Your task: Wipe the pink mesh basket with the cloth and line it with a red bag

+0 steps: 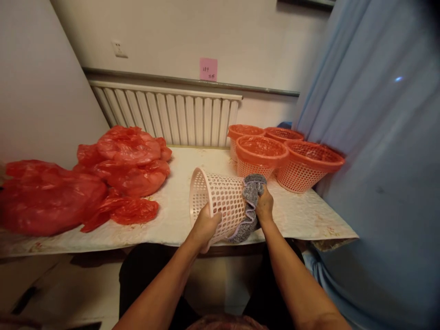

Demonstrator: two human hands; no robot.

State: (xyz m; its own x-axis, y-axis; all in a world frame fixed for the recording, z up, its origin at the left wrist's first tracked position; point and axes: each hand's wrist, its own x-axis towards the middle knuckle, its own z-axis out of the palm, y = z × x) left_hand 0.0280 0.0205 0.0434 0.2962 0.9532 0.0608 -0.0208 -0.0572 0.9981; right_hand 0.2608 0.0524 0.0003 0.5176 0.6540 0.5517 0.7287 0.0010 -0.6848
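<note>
The pale pink basket (227,197) lies on its side at the front of the counter (292,215), between the two hands. Its long way runs from left to right. The big open mouth points left, and the small bottom end points right.

The left hand (206,224) is nearer the mouth. Its fingers are closed on the near part of the rim, with the thumb on the outside wall. Where its other fingers go, I cannot tell.

The right hand (265,206) is at the other end. Its fingers are bunched around a fuzzy gray cloth (254,190), which has a wavy purple edge. The cloth sits against the bottom end of the basket, so it is just to the left of the right fingers. I cannot tell if the basket rests on the counter or is held a bit above it.

Behind the basket and to the right stand four baskets with red liners (263,158). Red plastic bags (130,156) sit well apart, over on the left.
</note>
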